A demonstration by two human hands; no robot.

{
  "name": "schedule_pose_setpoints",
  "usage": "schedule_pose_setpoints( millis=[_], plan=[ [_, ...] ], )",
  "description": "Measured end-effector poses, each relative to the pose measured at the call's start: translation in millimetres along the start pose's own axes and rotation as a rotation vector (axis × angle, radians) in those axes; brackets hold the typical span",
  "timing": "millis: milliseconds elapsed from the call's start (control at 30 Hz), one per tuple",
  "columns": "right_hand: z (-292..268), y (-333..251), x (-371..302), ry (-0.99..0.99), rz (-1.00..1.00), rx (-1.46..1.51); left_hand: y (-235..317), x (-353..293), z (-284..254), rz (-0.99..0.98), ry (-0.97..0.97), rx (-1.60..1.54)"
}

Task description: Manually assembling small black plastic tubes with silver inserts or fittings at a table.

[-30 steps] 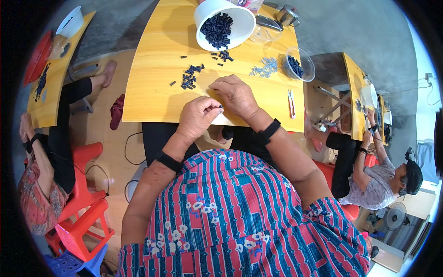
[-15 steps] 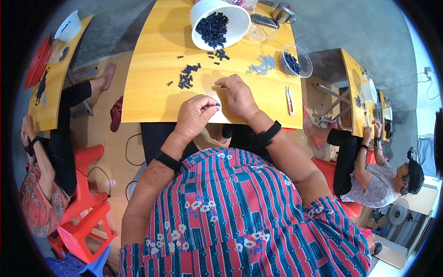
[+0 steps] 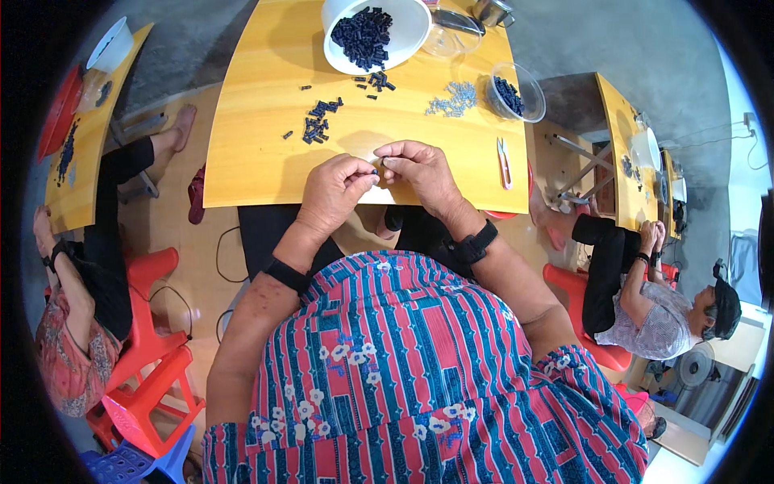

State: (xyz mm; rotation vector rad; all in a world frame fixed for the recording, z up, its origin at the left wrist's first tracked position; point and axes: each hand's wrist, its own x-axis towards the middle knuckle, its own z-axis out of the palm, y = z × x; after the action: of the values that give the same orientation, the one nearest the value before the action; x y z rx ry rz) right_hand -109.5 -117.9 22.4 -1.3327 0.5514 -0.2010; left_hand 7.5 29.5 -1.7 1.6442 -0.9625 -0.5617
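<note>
Just over the near edge of the yellow table (image 3: 258,173), my left hand (image 3: 329,192) pinches a small black piece (image 3: 375,171) between thumb and forefinger. My right hand (image 3: 426,176) faces it, thumb and fingertips closed on something small and dark, mostly hidden. The fingertips of both hands are close but apart. Beyond my left hand lies a loose pile of short black cylindrical pieces (image 3: 315,129). Several more are scattered before a tipped white tub (image 3: 407,48) full of them. Small clear pieces (image 3: 453,99) are heaped farther right.
A clear bowl (image 3: 535,105) of black pieces stands at the right edge, with thread snips (image 3: 505,164) nearer me. A clear container (image 3: 451,42) and a metal mug (image 3: 492,11) sit at the back. Two people work at side tables, near red stools (image 3: 157,323).
My right hand has turned and come down toward my left, its thumb now meeting its fingertips. My left hand keeps its pinch. The whole view has shifted slightly.
</note>
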Motion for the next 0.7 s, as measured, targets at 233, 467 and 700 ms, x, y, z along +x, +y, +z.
schedule_pose_setpoints(
  millis=[233, 467, 700],
  plan=[
    [1.0, 4.0, 1.3, -0.006, 0.036, 0.024, 3.7, 1.0, -2.2, 0.003, -0.018, 0.052],
    [1.7, 4.9, 0.6, -0.007, 0.06, 0.036, -0.3, 0.3, -0.5, 0.034, -0.012, 0.049],
    [2.4, 4.4, 0.4, 0.001, 0.054, 0.045, -0.1, 1.2, -1.4, 0.049, -0.014, 0.052]
  ],
)
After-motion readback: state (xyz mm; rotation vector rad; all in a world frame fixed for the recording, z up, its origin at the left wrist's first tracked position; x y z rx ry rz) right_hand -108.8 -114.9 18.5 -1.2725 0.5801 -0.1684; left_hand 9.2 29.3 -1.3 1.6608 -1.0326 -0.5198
